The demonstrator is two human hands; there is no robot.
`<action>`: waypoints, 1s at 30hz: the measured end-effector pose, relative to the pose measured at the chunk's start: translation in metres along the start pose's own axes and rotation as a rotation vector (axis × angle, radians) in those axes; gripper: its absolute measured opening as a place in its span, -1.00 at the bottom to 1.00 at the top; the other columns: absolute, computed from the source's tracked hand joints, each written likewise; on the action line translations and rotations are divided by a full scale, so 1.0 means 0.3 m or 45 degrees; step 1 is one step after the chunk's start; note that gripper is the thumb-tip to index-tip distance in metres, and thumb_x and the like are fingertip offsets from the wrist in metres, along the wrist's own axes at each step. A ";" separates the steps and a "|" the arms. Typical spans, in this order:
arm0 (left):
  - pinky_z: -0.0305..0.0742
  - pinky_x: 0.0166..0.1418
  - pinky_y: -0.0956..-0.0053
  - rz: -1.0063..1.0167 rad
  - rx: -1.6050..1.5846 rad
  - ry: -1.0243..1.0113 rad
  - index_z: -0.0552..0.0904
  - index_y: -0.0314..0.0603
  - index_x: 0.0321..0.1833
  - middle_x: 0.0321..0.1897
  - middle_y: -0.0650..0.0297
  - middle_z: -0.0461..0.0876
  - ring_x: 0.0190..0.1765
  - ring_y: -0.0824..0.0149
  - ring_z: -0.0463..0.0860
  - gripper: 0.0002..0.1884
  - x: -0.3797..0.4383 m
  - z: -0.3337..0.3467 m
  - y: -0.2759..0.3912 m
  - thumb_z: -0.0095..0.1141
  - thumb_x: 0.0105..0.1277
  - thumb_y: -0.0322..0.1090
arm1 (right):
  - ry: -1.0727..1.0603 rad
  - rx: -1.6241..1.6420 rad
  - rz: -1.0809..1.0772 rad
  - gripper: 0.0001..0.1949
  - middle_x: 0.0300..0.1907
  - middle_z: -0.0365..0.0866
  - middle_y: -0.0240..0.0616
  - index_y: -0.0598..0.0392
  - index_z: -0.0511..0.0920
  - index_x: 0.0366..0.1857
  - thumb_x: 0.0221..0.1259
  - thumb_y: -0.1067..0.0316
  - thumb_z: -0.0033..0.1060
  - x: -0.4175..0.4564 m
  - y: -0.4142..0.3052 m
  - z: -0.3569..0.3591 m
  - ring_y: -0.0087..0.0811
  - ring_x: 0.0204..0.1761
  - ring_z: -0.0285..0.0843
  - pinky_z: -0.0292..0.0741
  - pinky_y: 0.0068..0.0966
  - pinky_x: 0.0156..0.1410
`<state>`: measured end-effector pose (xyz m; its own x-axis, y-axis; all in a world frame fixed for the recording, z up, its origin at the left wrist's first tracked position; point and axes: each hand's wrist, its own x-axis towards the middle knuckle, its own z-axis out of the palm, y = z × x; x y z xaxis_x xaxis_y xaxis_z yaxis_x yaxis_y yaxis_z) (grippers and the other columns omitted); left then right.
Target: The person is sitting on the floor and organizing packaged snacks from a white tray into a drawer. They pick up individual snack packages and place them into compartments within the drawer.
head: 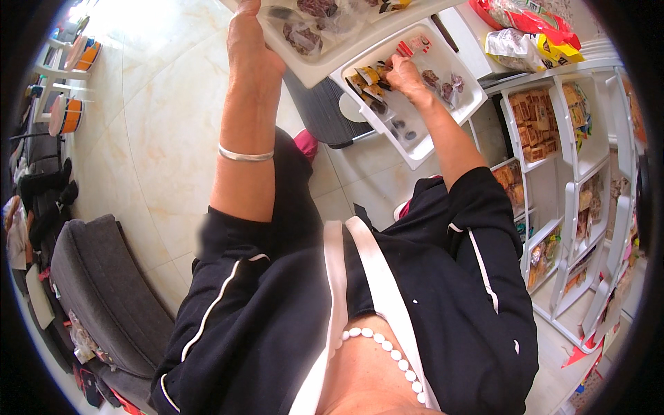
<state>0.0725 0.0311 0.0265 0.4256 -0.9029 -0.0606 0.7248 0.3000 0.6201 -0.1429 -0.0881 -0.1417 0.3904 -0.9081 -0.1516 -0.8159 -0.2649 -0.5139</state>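
At the top edge, my left hand (254, 39) is against the corner of an upper white plastic bin (311, 78); its fingers are mostly hidden or cut off. That bin holds clear bags of dark reddish pieces. Below and to its right, my right hand (405, 75) reaches into a second white plastic bin (415, 160), its fingertips closed on a small black-and-yellow packet (384, 70). Similar packets (367, 75) stand in a row beside the fingers. The same bin holds a red-and-white packet (415, 45), clear bags of dark pieces (452, 88) and round dark items (404, 129).
A black stool or chair (321, 114) stands under the bins. At the right is a white rack (563, 171) of bins with packaged snacks, with bags (529, 49) on top. A grey sofa (104, 290) is at lower left. A person's dark-clad legs (46, 187) show at the far left.
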 end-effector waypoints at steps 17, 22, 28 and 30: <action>0.37 0.16 0.22 -0.059 -0.077 -0.073 0.33 -0.27 0.17 0.07 0.09 0.45 0.08 0.14 0.46 -0.54 0.036 -0.030 -0.005 -0.11 0.33 -0.10 | -0.097 0.093 0.308 -0.59 -0.43 0.57 0.03 0.33 0.48 -0.18 -0.12 0.27 0.15 -0.055 0.010 -0.043 -0.28 -0.57 0.57 0.52 -0.42 -0.42; 0.35 0.17 0.20 -0.067 -0.054 -0.034 0.32 -0.26 0.18 0.08 0.08 0.44 0.09 0.13 0.44 -0.53 0.025 -0.016 -0.002 -0.10 0.32 -0.08 | 0.079 0.058 0.102 -0.56 -0.46 0.59 -0.13 0.28 0.46 -0.09 -0.10 0.26 0.20 0.018 0.071 0.060 -0.44 -0.57 0.54 0.48 -0.50 -0.46; 0.34 0.19 0.20 -0.008 -0.050 -0.070 0.31 -0.25 0.19 0.10 0.08 0.42 0.12 0.13 0.42 -0.52 0.014 -0.013 0.000 -0.10 0.33 -0.09 | 0.114 0.217 0.128 -0.63 -0.31 0.58 0.05 0.18 0.53 -0.19 -0.13 0.22 0.18 -0.006 0.045 0.040 -0.12 -0.22 0.56 0.49 -0.39 -0.17; 0.34 0.19 0.20 -0.025 -0.072 -0.084 0.31 -0.25 0.19 0.10 0.09 0.42 0.11 0.13 0.42 -0.53 0.021 -0.021 -0.001 -0.10 0.33 -0.09 | 0.011 0.301 0.252 -0.61 -0.33 0.60 -0.02 0.19 0.52 -0.19 -0.12 0.19 0.21 -0.038 0.009 -0.002 -0.21 -0.24 0.58 0.51 -0.43 -0.28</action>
<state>0.0784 0.0274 0.0210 0.3755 -0.9266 -0.0195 0.7631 0.2971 0.5739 -0.1499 -0.0788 -0.1408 0.2293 -0.9376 -0.2615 -0.7533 -0.0008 -0.6576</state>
